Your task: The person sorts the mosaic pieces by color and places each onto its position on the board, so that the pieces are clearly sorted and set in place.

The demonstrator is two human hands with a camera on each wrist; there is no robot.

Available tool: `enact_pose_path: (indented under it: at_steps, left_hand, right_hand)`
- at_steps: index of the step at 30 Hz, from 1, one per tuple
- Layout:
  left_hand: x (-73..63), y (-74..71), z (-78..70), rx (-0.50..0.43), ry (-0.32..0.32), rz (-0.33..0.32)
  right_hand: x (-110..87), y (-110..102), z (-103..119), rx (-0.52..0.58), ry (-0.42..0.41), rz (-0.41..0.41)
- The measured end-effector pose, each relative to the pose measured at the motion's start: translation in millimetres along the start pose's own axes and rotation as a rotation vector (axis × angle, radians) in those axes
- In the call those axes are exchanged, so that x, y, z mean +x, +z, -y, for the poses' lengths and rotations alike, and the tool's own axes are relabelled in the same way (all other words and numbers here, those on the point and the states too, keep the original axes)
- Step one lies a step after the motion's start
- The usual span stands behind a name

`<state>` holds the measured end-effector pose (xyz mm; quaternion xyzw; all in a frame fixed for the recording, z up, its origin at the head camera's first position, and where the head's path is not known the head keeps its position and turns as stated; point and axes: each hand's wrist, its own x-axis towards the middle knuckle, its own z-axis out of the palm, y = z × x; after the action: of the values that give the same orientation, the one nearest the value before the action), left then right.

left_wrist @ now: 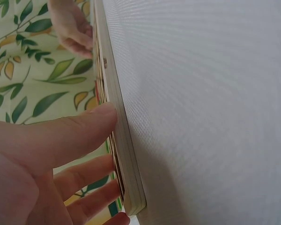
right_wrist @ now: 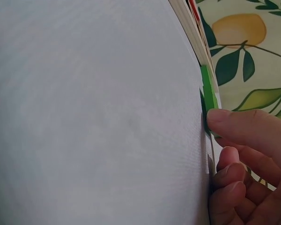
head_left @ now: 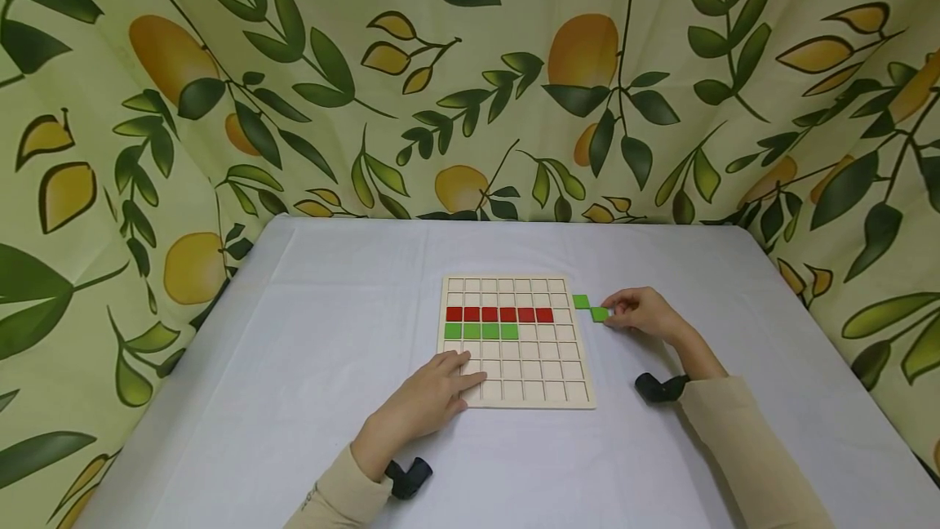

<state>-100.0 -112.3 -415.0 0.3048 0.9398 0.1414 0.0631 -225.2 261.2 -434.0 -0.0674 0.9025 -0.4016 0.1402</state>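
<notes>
A pale wooden grid board (head_left: 543, 349) lies on the white-covered table, with a row of several red square tiles (head_left: 508, 314) and, just below it, a shorter row of green tiles (head_left: 490, 331). My left hand (head_left: 426, 394) rests on the board's near left corner, fingers spread over its cells; in the left wrist view the thumb (left_wrist: 91, 124) lies along the board's edge. To the right of the board, my right hand (head_left: 646, 313) pinches a loose green square tile (head_left: 600, 314) between thumb and fingers. Another green tile (head_left: 581, 301) lies beside the board's right edge.
The white tablecloth (head_left: 330, 308) extends around the board on all sides. A curtain (head_left: 470, 104) patterned with leaves and fruit hangs behind the table and at both sides. Each wrist wears a small black camera, one by the left sleeve (head_left: 345, 484), one by the right sleeve (head_left: 742, 439).
</notes>
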Motion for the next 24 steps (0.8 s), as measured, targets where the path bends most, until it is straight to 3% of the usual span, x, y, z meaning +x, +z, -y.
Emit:
enact_pose_path:
  at_steps: [24]
  left_hand:
    - [0.6,1.4,1.3,-0.007,-0.004,0.008]
  right_hand:
    - [-8.4,7.5,4.9,0.001,0.013,-0.044]
